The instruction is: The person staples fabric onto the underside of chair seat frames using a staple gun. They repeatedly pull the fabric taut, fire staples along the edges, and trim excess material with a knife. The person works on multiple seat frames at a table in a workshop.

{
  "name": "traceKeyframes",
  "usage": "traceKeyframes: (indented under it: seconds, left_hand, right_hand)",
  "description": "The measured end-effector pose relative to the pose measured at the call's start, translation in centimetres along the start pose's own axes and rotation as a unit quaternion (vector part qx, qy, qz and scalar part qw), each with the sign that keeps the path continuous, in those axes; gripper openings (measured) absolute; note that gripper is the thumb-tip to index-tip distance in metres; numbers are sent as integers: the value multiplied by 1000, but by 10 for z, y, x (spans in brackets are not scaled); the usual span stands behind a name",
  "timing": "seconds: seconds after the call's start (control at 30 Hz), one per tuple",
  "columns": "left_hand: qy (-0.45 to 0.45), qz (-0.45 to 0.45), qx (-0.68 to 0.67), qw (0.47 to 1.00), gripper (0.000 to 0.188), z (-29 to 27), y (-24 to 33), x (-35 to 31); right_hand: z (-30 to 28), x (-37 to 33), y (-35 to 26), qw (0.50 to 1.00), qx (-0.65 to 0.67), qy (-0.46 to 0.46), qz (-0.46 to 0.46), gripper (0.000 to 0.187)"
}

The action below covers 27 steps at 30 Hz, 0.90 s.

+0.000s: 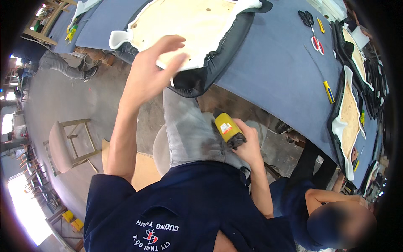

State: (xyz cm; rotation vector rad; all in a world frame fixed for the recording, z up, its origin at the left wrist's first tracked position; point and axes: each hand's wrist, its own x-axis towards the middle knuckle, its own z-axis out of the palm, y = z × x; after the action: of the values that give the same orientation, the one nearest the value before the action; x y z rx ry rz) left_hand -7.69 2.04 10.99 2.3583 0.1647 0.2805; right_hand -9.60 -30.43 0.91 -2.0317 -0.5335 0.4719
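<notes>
An upholstered seat (180, 25) lies upside down at the table's near edge, its pale plywood base facing up with white foam and black covering folded round the rim. Over its near left corner is my left hand (149, 71), open, thumb and fingers apart; whether it touches the board I cannot tell. My right hand (249, 145) is closed round a yellow-green and black staple gun (227, 127), held low above my lap and apart from the seat. The black covering bunches in folds at the seat's near corner.
On the blue-grey table (268, 54) lie red-handled scissors (317, 44), a yellow cutter (321, 25) and a yellow-handled screwdriver (328, 91). More seat panels (349, 122) line the right side. A co-worker (323, 210) sits at lower right. A wooden chair (67, 145) stands on the left floor.
</notes>
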Motion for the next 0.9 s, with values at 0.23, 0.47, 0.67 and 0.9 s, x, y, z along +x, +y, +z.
traceKeyframes:
  seconds: [0.23,0.47,0.67,0.9]
  left_hand:
    - [-133,131,350,918,75,42,-29,30]
    - [-92,141,-73,983,23,55,-99,20]
    - [-26,100,-140,985,18,66,-97,22]
    - [-30,68,-139,987,19,63,-92,21]
  right_hand:
    - [17,-2,19,998,-59,-25,-2,58]
    - [16,2,1,1000,-13,-18,-13,53]
    - [30,33,-21,999,27,18,-40,46]
    - [30,56,-30,999,25,5,-45,38]
